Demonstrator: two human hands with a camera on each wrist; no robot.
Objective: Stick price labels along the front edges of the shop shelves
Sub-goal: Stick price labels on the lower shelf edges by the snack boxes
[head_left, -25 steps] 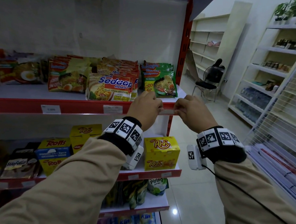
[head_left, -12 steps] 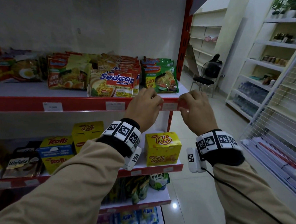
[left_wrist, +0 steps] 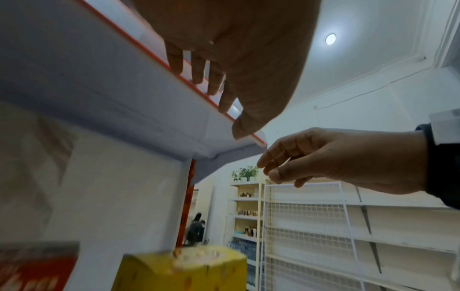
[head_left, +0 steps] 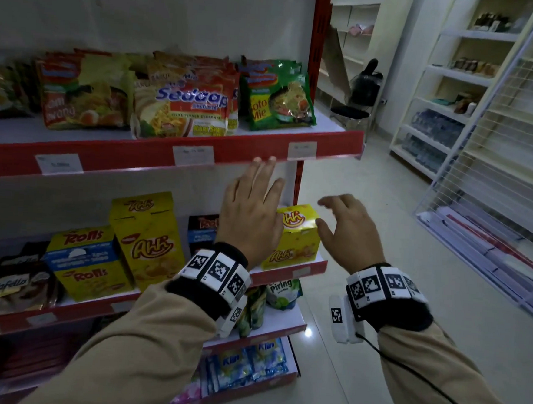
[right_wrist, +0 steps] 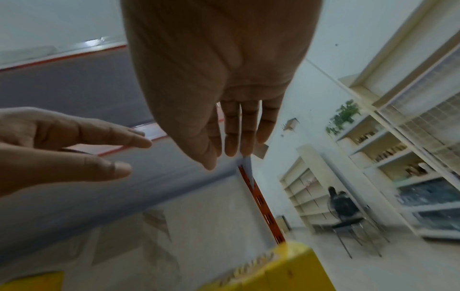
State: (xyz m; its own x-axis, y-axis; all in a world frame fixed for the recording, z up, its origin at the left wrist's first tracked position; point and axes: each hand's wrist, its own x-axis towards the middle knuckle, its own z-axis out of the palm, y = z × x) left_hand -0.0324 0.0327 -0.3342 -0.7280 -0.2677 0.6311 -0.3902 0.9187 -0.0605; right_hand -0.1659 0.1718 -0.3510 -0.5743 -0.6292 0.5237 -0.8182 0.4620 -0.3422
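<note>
Three white price labels sit on the red front edge [head_left: 246, 151] of the noodle shelf: one at the right [head_left: 302, 150], one in the middle [head_left: 193, 155], one at the left [head_left: 59, 163]. My left hand [head_left: 252, 210] is open below that edge, its straight fingertips [head_left: 263, 161] at the edge's lower rim, left of the right label. My right hand [head_left: 348, 226] hangs open and empty lower down, in front of a yellow snack box [head_left: 297, 235]. In the left wrist view the left hand [left_wrist: 224, 59] has its fingers at the red edge [left_wrist: 154, 57], with the right hand [left_wrist: 323, 161] below.
Noodle packets [head_left: 183, 107] fill the upper shelf; yellow and blue snack boxes [head_left: 113, 248] stand on the shelf below, whose red edge [head_left: 288, 276] also bears small labels. A white wire rack [head_left: 497, 173] and cream shelving [head_left: 449, 88] stand to the right across the tiled floor. A black chair [head_left: 357, 104] stands behind.
Both hands have let go of the right label, now stuck on the red edge, and dropped below it with fingers uncurled. The right hand has sunk lowest.
</note>
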